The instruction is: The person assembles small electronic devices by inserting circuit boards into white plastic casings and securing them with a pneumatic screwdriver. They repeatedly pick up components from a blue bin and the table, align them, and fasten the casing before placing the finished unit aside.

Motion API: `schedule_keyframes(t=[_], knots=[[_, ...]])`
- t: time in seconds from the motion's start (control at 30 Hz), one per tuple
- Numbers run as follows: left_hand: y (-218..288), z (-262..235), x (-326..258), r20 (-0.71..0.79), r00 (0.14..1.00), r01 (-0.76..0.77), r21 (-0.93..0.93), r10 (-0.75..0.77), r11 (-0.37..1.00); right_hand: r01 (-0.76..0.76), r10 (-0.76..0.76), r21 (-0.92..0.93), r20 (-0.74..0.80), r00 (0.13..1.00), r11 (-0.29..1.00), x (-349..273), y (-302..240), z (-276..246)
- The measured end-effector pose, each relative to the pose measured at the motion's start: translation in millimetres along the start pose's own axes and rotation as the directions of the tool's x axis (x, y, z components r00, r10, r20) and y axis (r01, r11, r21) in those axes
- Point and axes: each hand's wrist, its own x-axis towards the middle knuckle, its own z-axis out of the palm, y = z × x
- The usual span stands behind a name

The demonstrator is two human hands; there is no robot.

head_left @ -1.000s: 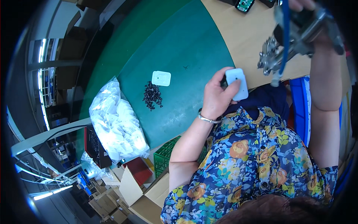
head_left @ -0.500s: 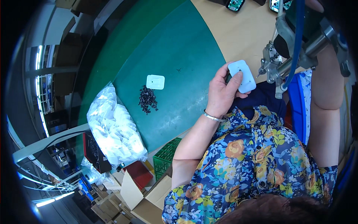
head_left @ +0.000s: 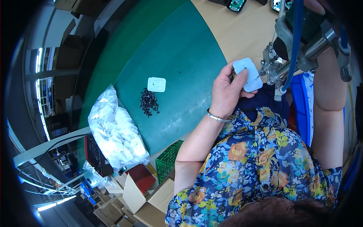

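My left hand (head_left: pixel 226 87) pinches a white plastic cover (head_left: pixel 251 80), its thumb lying across the face and the fingers underneath. The cover is a rounded rectangle with small dark spots on it. Just right of it, a thin tip on a metal clamp-like device (head_left: pixel 278 68) reaches over the cover's right edge; whether it touches cannot be made out. Blue hose hangs down along this device. Of my right hand (head_left: pixel 314 6) only a small part shows at the upper right edge, behind the device. Its fingers are mostly hidden.
On the green mat (head_left: pixel 177 56) lie another white cover (head_left: pixel 156 84) and a pile of small black parts (head_left: pixel 149 103). A clear bag of white pieces (head_left: pixel 117 128) rests at the mat's left edge. Circuit boards in black housings (head_left: pixel 236 4) stand at the far side. Below is a green crate (head_left: pixel 168 159).
The metal device has shifted slightly left, so its tip now overlaps the cover. My left hand has moved the cover a little up and right.
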Motion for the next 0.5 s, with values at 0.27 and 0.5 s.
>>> schedule_keyframes(t=[0.27,0.5], knots=[[3.6,8.5,1.9,-0.031,0.999,-0.018,-0.012,0.018,1.0,0.012,-0.013,-0.013,-0.011,1.0,1.0,-3.2,-5.5,-3.4],[-5.3,-8.2,2.0,-0.112,0.991,-0.058,0.145,0.074,0.988,0.023,-0.023,0.012,0.019,1.0,1.0,-4.5,3.9,-10.3]])
